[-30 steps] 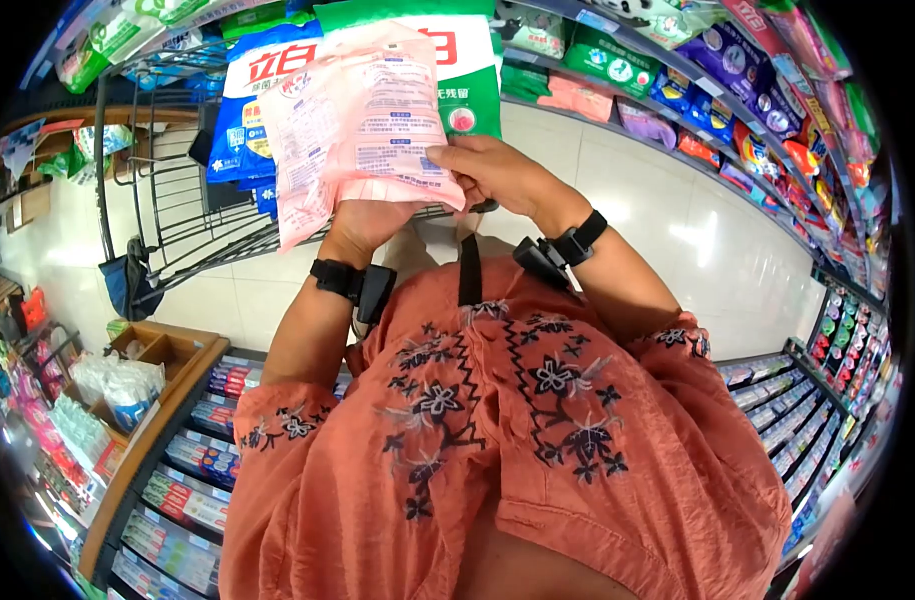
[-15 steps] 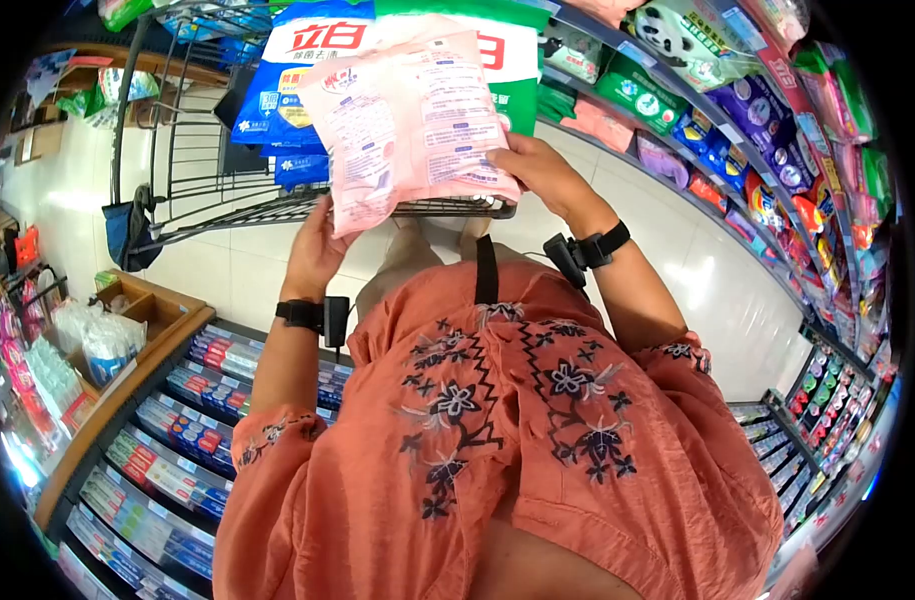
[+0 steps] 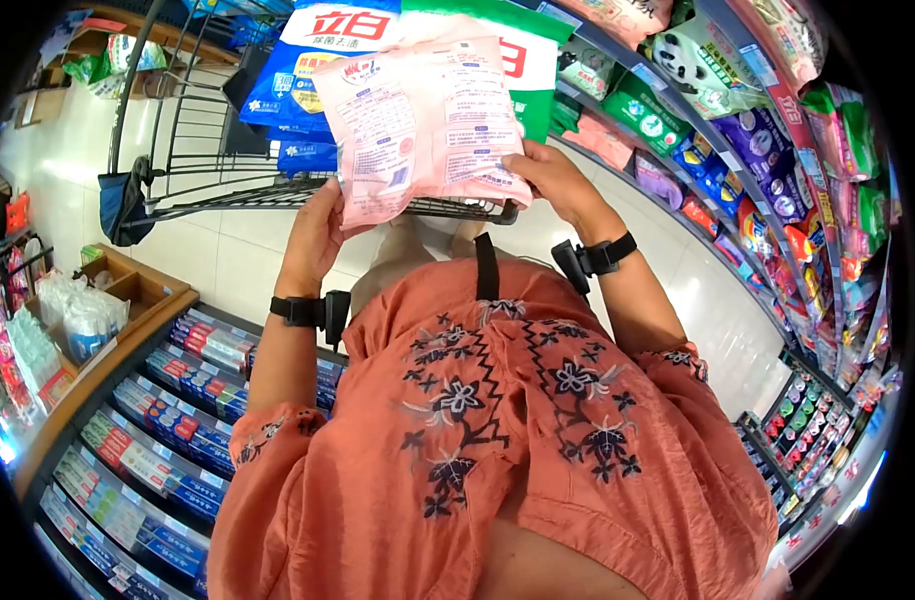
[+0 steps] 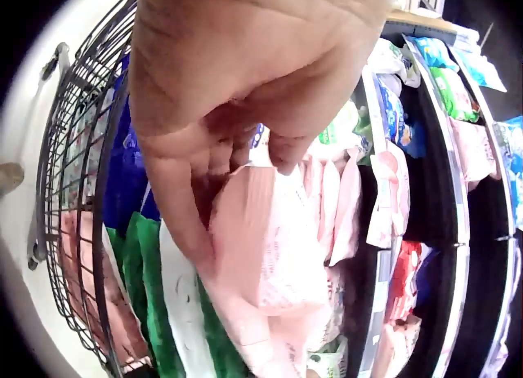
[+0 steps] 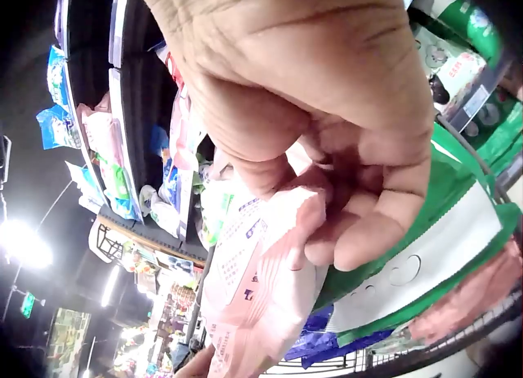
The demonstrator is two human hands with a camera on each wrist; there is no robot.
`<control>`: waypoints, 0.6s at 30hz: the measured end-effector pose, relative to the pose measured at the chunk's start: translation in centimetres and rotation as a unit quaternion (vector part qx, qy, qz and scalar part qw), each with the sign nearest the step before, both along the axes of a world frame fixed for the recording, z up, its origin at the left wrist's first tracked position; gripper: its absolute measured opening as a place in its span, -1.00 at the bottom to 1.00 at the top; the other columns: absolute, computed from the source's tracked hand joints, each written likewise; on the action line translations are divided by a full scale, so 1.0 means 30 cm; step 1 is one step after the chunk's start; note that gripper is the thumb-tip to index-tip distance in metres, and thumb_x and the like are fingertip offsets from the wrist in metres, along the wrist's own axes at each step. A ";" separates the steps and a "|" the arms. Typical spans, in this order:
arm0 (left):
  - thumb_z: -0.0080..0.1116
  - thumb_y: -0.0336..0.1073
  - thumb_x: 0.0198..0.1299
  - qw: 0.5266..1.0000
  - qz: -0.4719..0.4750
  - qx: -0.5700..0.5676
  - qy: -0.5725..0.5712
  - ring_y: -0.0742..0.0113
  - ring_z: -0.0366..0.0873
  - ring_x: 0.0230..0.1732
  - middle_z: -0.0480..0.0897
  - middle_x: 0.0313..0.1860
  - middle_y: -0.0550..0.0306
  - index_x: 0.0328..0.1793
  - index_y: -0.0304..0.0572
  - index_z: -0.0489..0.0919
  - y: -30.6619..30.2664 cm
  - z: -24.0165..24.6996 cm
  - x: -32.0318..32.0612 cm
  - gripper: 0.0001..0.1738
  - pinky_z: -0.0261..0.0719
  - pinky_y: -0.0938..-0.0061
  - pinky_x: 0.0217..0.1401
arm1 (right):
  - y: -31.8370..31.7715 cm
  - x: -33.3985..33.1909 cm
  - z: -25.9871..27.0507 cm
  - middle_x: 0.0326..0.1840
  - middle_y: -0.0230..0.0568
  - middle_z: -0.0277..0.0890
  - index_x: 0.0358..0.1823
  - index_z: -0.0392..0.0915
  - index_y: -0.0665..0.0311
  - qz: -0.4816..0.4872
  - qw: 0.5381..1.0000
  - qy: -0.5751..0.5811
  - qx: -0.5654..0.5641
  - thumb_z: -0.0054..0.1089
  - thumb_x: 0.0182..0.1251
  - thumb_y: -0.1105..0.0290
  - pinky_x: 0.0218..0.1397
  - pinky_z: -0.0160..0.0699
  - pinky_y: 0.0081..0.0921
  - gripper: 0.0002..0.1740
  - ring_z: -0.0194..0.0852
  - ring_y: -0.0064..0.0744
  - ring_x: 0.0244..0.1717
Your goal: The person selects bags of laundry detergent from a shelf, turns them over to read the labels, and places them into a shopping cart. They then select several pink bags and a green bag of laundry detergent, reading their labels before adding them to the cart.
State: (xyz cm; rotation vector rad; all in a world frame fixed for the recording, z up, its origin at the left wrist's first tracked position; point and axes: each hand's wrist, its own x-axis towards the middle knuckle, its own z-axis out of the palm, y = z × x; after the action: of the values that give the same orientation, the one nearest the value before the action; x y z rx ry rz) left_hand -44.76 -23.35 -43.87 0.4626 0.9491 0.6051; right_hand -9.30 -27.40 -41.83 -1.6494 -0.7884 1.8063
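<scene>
A pink printed bag (image 3: 427,120) is held up flat over the cart's near end, its printed side towards the head camera. The left hand (image 3: 319,225) grips its lower left corner; in the left wrist view the left hand (image 4: 245,92) has thumb and fingers round the pink bag's edge (image 4: 286,255). At the lower right corner the right hand (image 3: 555,180) pinches the bag; the right wrist view shows the right hand (image 5: 327,108) with thumb and curled fingers on the crumpled pink edge (image 5: 286,231). Behind it stand a blue bag (image 3: 287,75) and a green-and-white bag (image 3: 537,50).
The wire cart (image 3: 192,150) holds the blue and green bags, with a dark pouch (image 3: 125,205) hanging at its corner. Shelves of packaged goods (image 3: 717,130) run along the right. Boxed goods (image 3: 147,450) and a wooden bin (image 3: 142,290) lie at lower left. Pale floor (image 3: 677,270) shows between.
The left hand has moved from beneath the pink bag to its lower left corner. The bag has shifted right and lies flatter to view; the right hand has moved right with it.
</scene>
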 end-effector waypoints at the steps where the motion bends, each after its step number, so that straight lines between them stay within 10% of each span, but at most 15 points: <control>1: 0.02 -0.09 0.54 1.000 -0.016 -0.011 -0.001 0.27 0.70 0.11 0.70 0.12 0.03 0.30 -0.31 0.52 0.003 0.017 0.006 -0.55 0.75 0.34 0.09 | -0.001 0.004 0.000 -0.02 -0.32 0.63 0.25 0.50 0.36 -0.001 1.000 0.007 0.002 0.23 0.45 0.17 -0.11 0.53 -0.62 -0.50 0.56 -0.60 -0.14; 6: 0.16 -0.19 0.46 0.989 -0.111 -0.032 0.094 0.35 0.71 -0.04 0.72 0.06 0.06 0.26 -0.33 0.56 0.000 -0.021 0.033 -0.60 0.71 0.42 -0.04 | 0.006 0.005 -0.007 -0.03 -0.31 0.63 0.24 0.51 0.39 -0.003 1.000 0.002 -0.011 0.24 0.42 0.19 -0.14 0.54 -0.61 -0.50 0.57 -0.59 -0.18; 18: 0.10 -0.24 0.50 0.998 0.017 0.053 0.003 0.30 0.63 0.21 0.62 0.26 0.08 0.44 -0.28 0.42 -0.002 0.062 0.084 -0.53 0.64 0.35 0.24 | 0.006 0.068 -0.030 -0.12 -0.35 0.62 0.24 0.55 0.34 0.063 0.997 -0.037 0.012 0.21 0.45 0.17 -0.21 0.51 -0.62 -0.52 0.51 -0.61 -0.25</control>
State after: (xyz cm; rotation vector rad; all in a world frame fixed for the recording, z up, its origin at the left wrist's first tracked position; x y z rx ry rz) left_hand -42.24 -23.40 -42.02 0.5452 0.9357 0.6870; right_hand -7.25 -27.22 -42.74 -1.6943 -0.9633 1.8217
